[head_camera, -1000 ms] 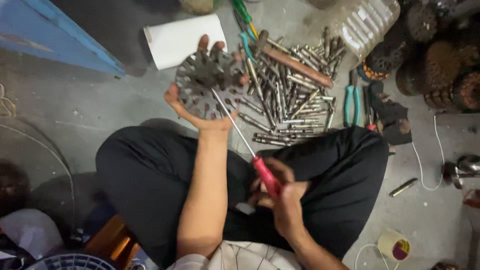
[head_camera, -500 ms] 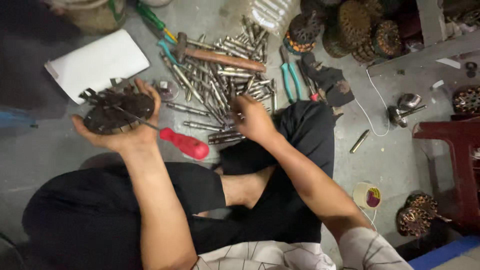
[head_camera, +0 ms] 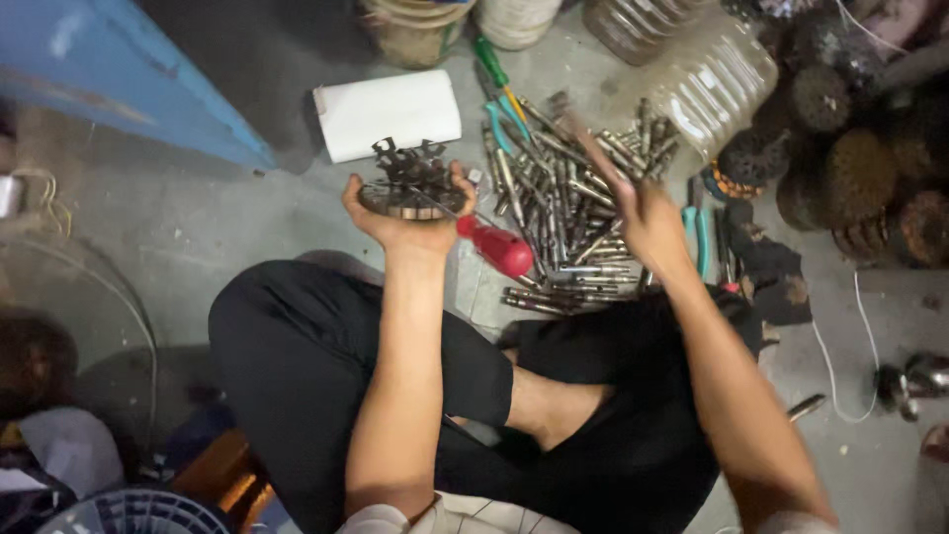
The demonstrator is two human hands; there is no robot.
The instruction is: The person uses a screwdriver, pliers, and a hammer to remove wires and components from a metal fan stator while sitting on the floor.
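Rusty metal disc (head_camera: 413, 183), round and notched with prongs standing up along its far edge: resting in the left hand (head_camera: 400, 222), whose fingers are curling up around its rim and clamping it from below. A red-handled screwdriver (head_camera: 491, 245) is lying across the same hand, handle sticking out toward 4 o'clock of the disc; whether the fingers are pinning its shaft cannot be told.

Right hand (head_camera: 643, 213): hanging blurred over the heap of metal rods (head_camera: 563, 213), at 3 o'clock from the disc; whether its fingers are apart or together cannot be told.

Handling, as a judgement: the disc is best kept level and close to the body, thumb bracing the rim, so the loose screwdriver is not slipping off.

Surface: grey concrete floor (head_camera: 198, 232), stained. The person is sitting cross-legged on it in black trousers (head_camera: 287, 346).

Surroundings:
- white roll of paper (head_camera: 388, 114) at 12 o'clock of the disc
- teal-handled pliers (head_camera: 697, 232) just right of the rods
- clear plastic bottle (head_camera: 717, 79) at 2 o'clock
- more rusty discs (head_camera: 850, 178) stacked at far right
- blue panel (head_camera: 129, 89) at upper left
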